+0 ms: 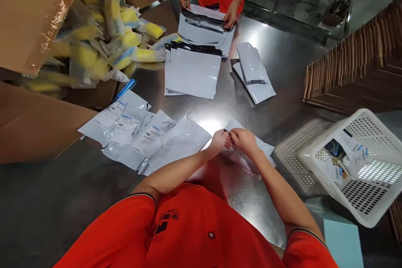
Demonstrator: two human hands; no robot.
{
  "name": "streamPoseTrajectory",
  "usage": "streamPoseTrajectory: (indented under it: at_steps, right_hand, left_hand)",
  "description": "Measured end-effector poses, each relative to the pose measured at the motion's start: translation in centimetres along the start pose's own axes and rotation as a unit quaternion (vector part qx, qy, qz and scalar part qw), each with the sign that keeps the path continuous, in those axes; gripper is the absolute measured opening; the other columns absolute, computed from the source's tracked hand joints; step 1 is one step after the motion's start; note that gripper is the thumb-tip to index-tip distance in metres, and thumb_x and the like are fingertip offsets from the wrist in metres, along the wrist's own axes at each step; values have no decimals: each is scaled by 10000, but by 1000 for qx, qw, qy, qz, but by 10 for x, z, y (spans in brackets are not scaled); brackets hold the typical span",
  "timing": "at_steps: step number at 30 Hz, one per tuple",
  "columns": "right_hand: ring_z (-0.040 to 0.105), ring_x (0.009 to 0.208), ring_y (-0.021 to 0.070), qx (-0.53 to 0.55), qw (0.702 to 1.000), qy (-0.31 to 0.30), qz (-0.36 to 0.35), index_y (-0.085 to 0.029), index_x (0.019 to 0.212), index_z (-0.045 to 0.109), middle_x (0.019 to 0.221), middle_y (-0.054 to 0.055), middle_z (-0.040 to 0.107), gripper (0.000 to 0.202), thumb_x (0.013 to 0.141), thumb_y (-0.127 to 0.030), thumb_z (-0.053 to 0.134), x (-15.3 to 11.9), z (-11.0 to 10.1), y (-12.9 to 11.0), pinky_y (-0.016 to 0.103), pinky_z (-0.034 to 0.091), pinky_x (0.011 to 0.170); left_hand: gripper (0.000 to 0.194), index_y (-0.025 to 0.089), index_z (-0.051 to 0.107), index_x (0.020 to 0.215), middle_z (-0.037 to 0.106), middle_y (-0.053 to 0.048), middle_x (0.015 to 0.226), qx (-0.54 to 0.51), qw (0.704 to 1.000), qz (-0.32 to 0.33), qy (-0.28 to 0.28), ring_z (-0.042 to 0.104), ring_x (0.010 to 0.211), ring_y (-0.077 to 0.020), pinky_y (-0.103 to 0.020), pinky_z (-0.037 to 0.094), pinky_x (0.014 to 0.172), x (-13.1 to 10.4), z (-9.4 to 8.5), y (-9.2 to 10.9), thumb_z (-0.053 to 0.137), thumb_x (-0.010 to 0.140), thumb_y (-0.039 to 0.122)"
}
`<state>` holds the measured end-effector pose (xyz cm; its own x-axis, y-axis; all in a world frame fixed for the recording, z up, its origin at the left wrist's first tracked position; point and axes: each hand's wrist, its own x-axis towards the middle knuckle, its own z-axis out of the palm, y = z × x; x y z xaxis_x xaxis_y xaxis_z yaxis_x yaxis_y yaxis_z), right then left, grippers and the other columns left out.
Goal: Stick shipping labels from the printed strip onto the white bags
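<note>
My left hand (pixel 219 141) and my right hand (pixel 245 140) meet over a white plastic mailing bag (pixel 265 147) at the table's near side. Both hands have their fingers pinched together on its edge, where a bit of dark strip shows. My arms and hands cover part of this bag. Left of my hands lies a plain white mailing bag (pixel 180 144), and beyond it several overlapping bags with printed labels (pixel 128 130). Farther up the table is a stack of flat white bags (pixel 196 71) with black top edges. Two folded white bags (pixel 256 73) rest to its right.
Yellow items in clear wrappers (pixel 122 29) spill from a cardboard box (pixel 37 121) at left, beside a blue pen-like tool (pixel 125 88). Across the metal table, a co-worker's hands (pixel 230 13) handle white bags. At right are a white basket (pixel 366 117) and stacked cardboard (pixel 354 54).
</note>
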<state>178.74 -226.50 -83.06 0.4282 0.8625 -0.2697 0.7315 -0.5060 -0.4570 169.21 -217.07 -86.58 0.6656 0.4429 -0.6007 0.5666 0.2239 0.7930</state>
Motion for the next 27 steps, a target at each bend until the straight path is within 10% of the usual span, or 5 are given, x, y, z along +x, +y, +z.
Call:
streamPoseTrajectory:
  at_steps: [8,13,20,24,27]
  right_hand:
    - [627,818,226,106,991,-10,75,-154,823,711,860,119,725,225,876,-249,514,20,3,25,302,372,729]
    - [543,586,137,348,908,63,224,-149,764,703,665,29,675,231,807,-308,541,26,17,68,247,377,577]
    - [514,610,96,457,782,278,318,-139,923,581,754,17,624,298,909,-377,401,-4,1,104,218,445,584]
    - [439,632,82,397,654,511,392,-186,1265,338,1020,49,510,491,973,-235,-53,-68,-45,142,199,409,553]
    - [458,655,84,401,657,514,378,-210,1331,330,1083,53,512,436,1038,-393,64,-109,-46,140,210,416,546]
  left_hand:
    - [205,154,553,741,633,-37,674,69,997,39,20,582,509,-116,-246,478,502,-7,-3,-12,408,885,179]
    - [242,113,649,941,700,-143,949,168,978,119,19,660,915,-251,-411,512,881,-25,4,-19,519,903,314]
    - [700,323,433,1463,307,-103,1592,572,695,395,-185,164,1463,-460,-757,59,1099,-7,29,-46,555,852,641]
    - [738,341,385,1493,286,-84,1604,604,677,394,-148,174,1468,-438,-713,74,1134,2,29,-45,548,846,657]
    - [695,262,341,1526,186,-122,1630,609,706,354,-72,115,1480,-437,-687,79,1144,6,22,-30,472,921,578]
